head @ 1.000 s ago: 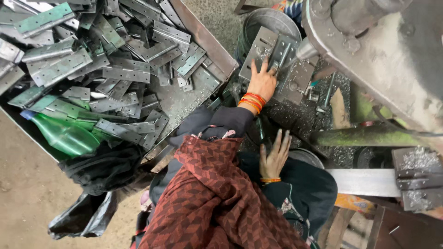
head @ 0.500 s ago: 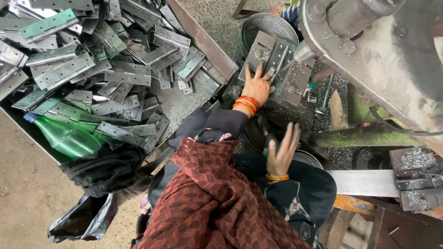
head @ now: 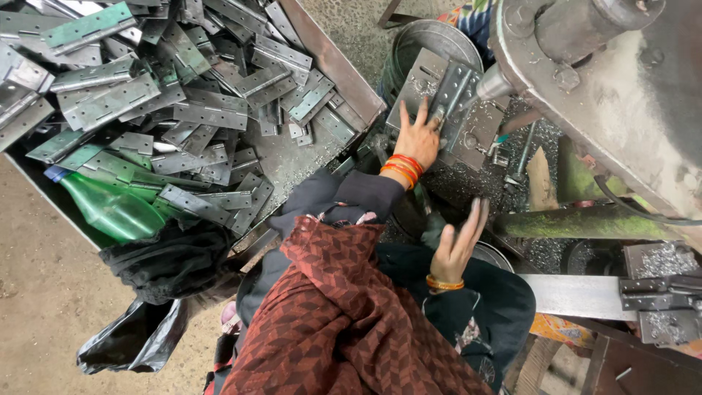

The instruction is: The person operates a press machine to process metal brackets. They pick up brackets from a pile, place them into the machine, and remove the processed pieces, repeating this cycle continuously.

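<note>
Left hand [head: 418,137] is extended forward, palm down, fingers spread and laid flat on a grey metal hinge plate [head: 447,93] resting on the drill-press table [head: 475,132], under the spindle [head: 491,83]; nothing is gripped, the plate is only pressed. Right hand [head: 457,245] is raised nearer the body, fingers straight and together, slightly blurred, held open and empty, nothing touched. A tray [head: 344,77] piled with loose hinge plates [head: 190,110] is seen at left, with a green plastic bottle [head: 110,208] beside it.

Grey perforated hinge plate [head: 447,99], tilted on machine bed
</note>
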